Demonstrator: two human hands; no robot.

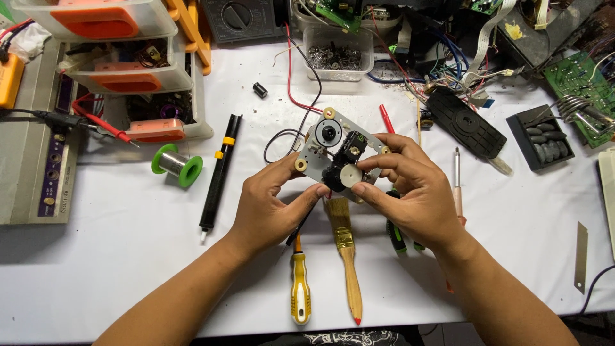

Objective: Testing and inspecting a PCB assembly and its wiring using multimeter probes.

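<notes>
Nearest the camera, a yellow-handled screwdriver (300, 291) and a small paintbrush (346, 247) lay on the white table (128, 256), both pointing away from the person, just below the hands.

Above them both hands met on one thing: a small disc-drive mechanism (333, 154), a pale metal plate with a black spindle motor and a black pickup block, held clear of the table and tilted, its long axis running from lower left to upper right. The left hand (269, 205) pinched its lower left corner between thumb and forefinger. The right hand (413, 189) clasped the right edge, fingertips curled onto the black block and a white gear; it seemed to cover more of the part, though how firmly it gripped was hard to tell.

Farther off lay a green solder spool (176, 164), a black desoldering pump (219, 172) and a clear tub of screws (337, 54).
</notes>
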